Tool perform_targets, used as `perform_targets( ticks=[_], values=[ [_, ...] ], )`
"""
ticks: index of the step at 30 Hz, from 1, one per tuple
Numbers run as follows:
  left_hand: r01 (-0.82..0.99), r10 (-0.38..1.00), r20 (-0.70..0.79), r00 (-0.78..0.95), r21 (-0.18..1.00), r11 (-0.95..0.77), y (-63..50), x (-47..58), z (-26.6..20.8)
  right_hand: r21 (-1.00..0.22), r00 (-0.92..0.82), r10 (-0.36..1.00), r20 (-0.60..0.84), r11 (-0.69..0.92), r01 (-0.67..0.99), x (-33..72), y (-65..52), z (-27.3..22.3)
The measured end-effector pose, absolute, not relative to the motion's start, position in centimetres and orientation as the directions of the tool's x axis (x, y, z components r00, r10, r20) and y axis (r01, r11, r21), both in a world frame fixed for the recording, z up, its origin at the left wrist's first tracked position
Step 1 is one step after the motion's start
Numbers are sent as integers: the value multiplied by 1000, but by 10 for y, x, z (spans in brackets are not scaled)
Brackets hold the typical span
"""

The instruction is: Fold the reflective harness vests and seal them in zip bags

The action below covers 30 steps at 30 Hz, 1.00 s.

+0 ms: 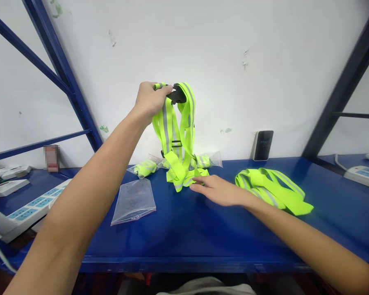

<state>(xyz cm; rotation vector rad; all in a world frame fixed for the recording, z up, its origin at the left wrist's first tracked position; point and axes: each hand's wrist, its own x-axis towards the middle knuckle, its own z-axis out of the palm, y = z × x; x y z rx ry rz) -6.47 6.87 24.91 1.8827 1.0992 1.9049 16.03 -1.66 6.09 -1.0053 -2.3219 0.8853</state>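
Note:
My left hand (150, 99) is closed around the top of a neon-yellow reflective vest (167, 125) made of straps with grey stripes, lifting it above the table. Beside my thumb is its black buckle (178, 96). The lower straps hang down in loops and reach the tabletop. There my right hand (217, 189) has its fingers closed at a strap at the bottom of the vest; the fingertips are partly hidden. A flat clear plastic bag (134, 200) lies to the left of the straps. Another yellow strap vest (264, 186) lies loosely heaped beyond my right forearm.
Bagged yellow vests (145, 168) lie along the wall behind. A black-fronted device (263, 145) leans against the wall. White power strips (33, 209) stand at the left, another (365, 176) at the right. Blue frame posts (70, 90) flank the blue table (184, 233).

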Motion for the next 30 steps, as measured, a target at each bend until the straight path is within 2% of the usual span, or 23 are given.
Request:
perform_targets(
  ticks=[2, 4, 8, 10, 12, 15, 19, 21, 25, 27, 30],
  values=[
    [323, 717, 693, -77, 698, -640, 63, -64, 251, -774, -507, 841, 187, 444, 452, 148, 0, 50],
    [305, 766, 643, 6, 728, -614, 58, -65, 251, -857, -451, 864, 224, 395, 332, 141, 18, 45],
    [309, 783, 606, 138, 725, -615, 51, -66, 244, -955, -390, 872, 295, 259, -141, 132, 35, 56],
    [345, 784, 605, 140, 712, -611, 50, -65, 237, -940, -383, 896, 226, 97, -328, 128, 33, 64],
    [378, 783, 613, 109, 702, -603, 48, -64, 230, -928, -484, 866, 123, -72, -365, 128, 25, 70],
    [460, 800, 594, 83, 689, -560, 46, -65, 221, -950, -669, 742, 46, -174, -259, 137, 7, 77],
    [524, 861, 503, 70, 716, -461, 44, -76, 209, -987, -824, 565, 36, -107, -116, 168, -12, 96],
    [476, 890, 453, 46, 774, -418, 44, -81, 202, -993, -808, 582, 88, -9, -114, 188, -16, 112],
    [221, 923, 380, 62, 897, -384, 44, -88, 188, -939, -562, 753, 342, 298, -172, 218, -13, 139],
    [67, 936, 322, 139, 940, -334, 42, -89, 183, -897, -438, 784, 439, 411, -164, 227, -9, 147],
    [-48, 919, 241, 313, 970, -238, 40, -91, 177, -851, -309, 793, 525, 491, -187, 237, -1, 150]
  ],
)
